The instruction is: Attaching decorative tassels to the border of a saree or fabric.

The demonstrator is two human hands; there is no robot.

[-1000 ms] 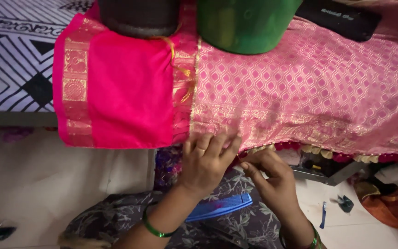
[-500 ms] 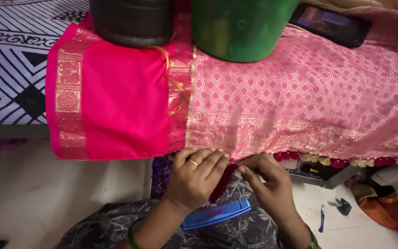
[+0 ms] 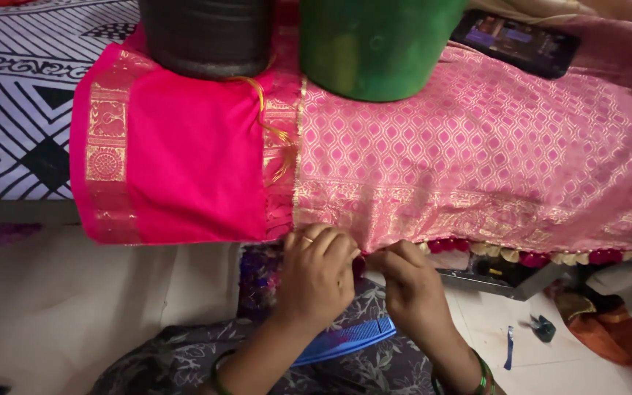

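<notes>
A pink silk cloth (image 3: 477,161) with gold woven pattern lies over the edge of a bed, its plain magenta end (image 3: 184,161) at the left. My left hand (image 3: 320,274) and my right hand (image 3: 411,285) meet at the cloth's hanging lower edge, fingers pinched together on the hem where small tassels (image 3: 521,254) in pink and cream run to the right. A ring shows on my left hand and green bangles on both wrists. What lies between the fingertips is too small to tell.
A black round container (image 3: 206,36) and a green one (image 3: 378,44) stand on the cloth at the back. A dark phone (image 3: 513,40) lies at the upper right. A black-and-white patterned bedsheet (image 3: 16,110) is at the left. A blue comb (image 3: 341,342) rests on my lap.
The view has shifted slightly, so the cloth sits lower and further right in frame. Both hands stay at the hem, now closer together with fingers pinched tighter.
</notes>
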